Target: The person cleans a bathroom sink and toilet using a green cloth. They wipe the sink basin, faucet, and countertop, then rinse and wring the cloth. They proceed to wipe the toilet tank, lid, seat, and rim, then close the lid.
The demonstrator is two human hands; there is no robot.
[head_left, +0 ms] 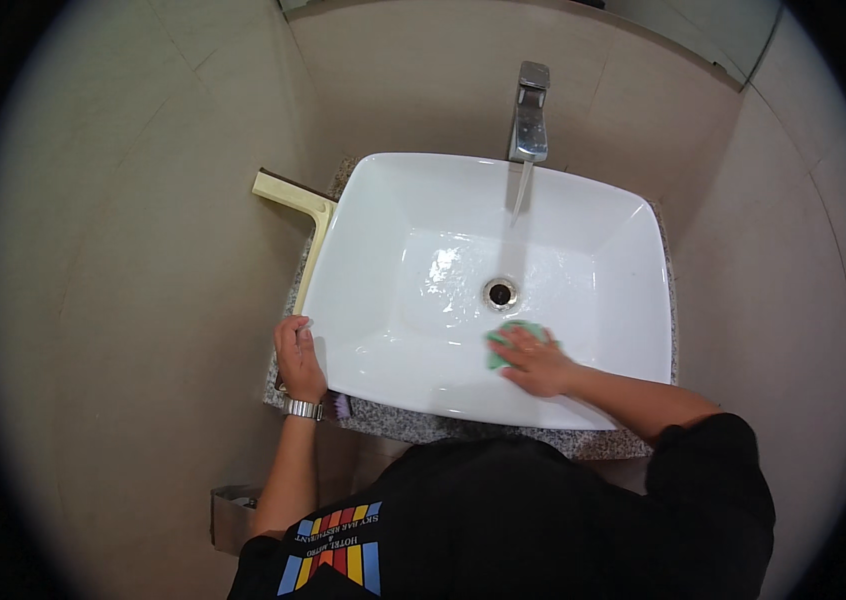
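White ceramic sink (633, 270), rectangular, seated on a speckled granite table (393, 420); I log it wet, with a thin stream running from the metal tap (530, 110) toward the drain (500, 293). Green cloth (505, 338): lies on the basin floor just below and beside the drain, pinned flat under my right hand (540, 362), fingers spread over it, palm down, pressing rather than gripping. Left hand (299, 358): curled over the sink's left rim, holding nothing else, a metal watch (303, 408) on the wrist. Risks, as I judge them: the wet glazed slope could let the cloth slide out from under the flat hand; a corner of the cloth so near the drain could be drawn over the opening and slow the outflow; the running water could splash past the rim onto the table. Cream-coloured bar (295, 196) sits at the sink's far left corner, well apart from both hands.
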